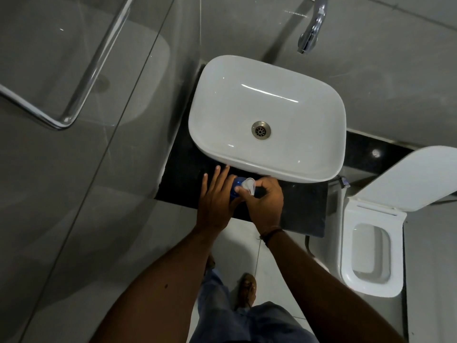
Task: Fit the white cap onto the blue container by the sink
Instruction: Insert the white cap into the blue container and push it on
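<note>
A blue container (236,186) stands on the black counter (301,206) just in front of the white sink (267,120). Most of the container is hidden by my hands. My left hand (215,199) lies against its left side with the fingers stretched toward the sink. My right hand (264,201) grips a small white cap (248,184) between thumb and fingers, and holds it tilted right at the container's top. Whether the cap sits on the container's mouth cannot be told.
A chrome tap (311,28) juts from the grey wall above the sink. An open white toilet (371,253) stands close on the right. A glass panel with a chrome rail (81,78) is on the left. My legs and feet are below, on the pale floor.
</note>
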